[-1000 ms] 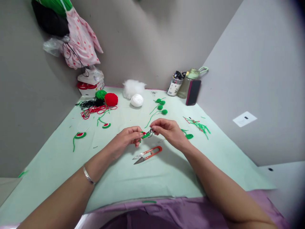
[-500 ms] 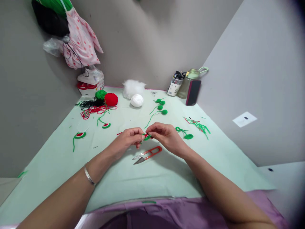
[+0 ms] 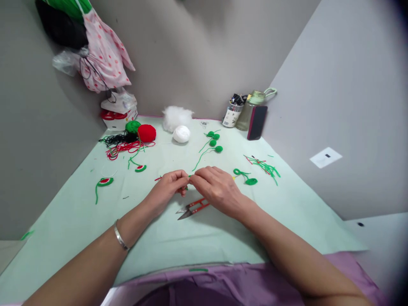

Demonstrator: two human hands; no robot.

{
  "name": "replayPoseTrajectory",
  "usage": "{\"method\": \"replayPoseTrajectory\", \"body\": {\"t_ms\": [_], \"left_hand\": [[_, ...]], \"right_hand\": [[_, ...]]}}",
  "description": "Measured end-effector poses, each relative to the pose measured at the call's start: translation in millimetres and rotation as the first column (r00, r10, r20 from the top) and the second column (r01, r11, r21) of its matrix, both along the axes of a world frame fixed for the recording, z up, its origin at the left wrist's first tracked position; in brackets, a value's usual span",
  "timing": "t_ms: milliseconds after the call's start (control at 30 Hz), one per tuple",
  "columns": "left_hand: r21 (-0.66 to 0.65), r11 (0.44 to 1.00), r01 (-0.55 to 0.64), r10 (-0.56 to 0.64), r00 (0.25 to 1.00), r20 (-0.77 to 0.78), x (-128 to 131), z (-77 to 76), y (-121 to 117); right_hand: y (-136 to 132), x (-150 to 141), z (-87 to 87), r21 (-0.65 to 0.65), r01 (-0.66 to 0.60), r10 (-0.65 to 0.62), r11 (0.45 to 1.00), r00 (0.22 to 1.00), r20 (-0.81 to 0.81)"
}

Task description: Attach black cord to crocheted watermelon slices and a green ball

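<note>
Above the pale green surface (image 3: 159, 242), in the head view, the bare left hand (image 3: 170, 183) angled inward, its grip pinched on a small green yarn piece (image 3: 189, 176) between both hands. The bare right hand (image 3: 219, 189) arched palm down; I couldn't tell how far its grip closed. The piece's direction and long axis were hidden. Half a second earlier its red had shown; the right hand now covered that and part of the orange-handled metal snips (image 3: 194, 203).
</note>
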State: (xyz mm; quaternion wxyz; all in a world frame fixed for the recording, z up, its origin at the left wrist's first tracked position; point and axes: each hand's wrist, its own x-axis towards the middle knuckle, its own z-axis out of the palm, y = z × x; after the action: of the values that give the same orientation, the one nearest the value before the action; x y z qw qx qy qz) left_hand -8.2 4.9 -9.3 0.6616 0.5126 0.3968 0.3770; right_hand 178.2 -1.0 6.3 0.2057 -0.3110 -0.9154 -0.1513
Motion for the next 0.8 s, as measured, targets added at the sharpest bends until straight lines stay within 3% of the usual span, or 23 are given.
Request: {"method": "replayPoseTrajectory", "body": {"t_ms": [167, 367, 667, 733, 800], "left_hand": [[-0.001, 1.000, 0.018, -0.018, 1.000, 0.004, 1, -5.6, 1], [-0.020, 0.998, 0.052, -0.052, 0.999, -0.013, 2, -3.6, 1], [-0.017, 0.998, 0.062, -0.063, 0.998, -0.030, 2, -7.4, 0], [0.011, 0.997, 0.074, -0.074, 0.997, -0.036, 2, -8.9, 0], [0.045, 0.997, 0.069, -0.067, 0.997, -0.034, 3, -10.8, 0]], "right_hand": [[3, -2, 1.9, 0.028, 0.020, -0.021, 0.999, 0.999, 0.036], [4, 5, -0.7, -0.173, -0.014, 0.005, 0.985, 0.998, -0.057], [1, 9, 2.2, -0.259, 0.055, -0.032, 0.964, 0.995, 0.092], [-1, 7, 3.1, -0.227, 0.081, -0.062, 0.970, 0.994, 0.090], [-5, 3, 4.0, -0.100, 0.071, -0.064, 0.992, 0.996, 0.068]]}}
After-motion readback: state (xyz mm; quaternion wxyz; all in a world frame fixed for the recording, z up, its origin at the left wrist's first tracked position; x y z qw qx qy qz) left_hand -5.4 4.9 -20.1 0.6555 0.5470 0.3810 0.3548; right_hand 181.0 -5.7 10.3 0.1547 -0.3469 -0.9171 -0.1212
